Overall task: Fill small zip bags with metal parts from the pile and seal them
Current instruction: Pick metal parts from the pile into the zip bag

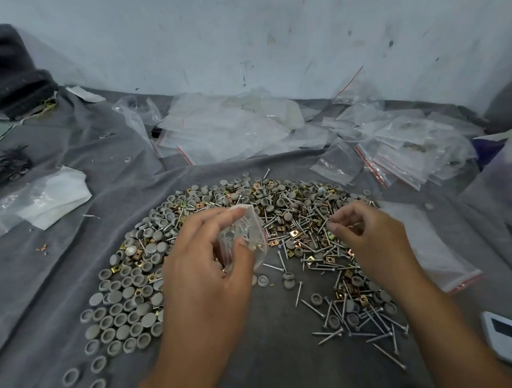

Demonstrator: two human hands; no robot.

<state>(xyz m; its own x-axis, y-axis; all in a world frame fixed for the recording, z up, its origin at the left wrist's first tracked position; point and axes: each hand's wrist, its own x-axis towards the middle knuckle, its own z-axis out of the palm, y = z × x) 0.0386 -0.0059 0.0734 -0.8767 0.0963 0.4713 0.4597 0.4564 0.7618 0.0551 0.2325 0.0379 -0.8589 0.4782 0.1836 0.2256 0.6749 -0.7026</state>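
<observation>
Left hand [204,256] grips a half-filled zip bag [245,239] mid-frame, unsealed. Right hand [366,235] pinching over the pile [294,221] (can't tell if holding anything). Done bags [400,144] upper right, plenty left.

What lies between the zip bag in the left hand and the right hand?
In the head view, part of the pile lies between the zip bag and the right hand: screws, gold clips, grey caps.

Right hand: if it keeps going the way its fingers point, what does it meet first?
The right hand points left, toward the zip bag that the left hand holds. Between them lies only the pile below, so it likely meets the bag first, though depth is unclear.
</observation>
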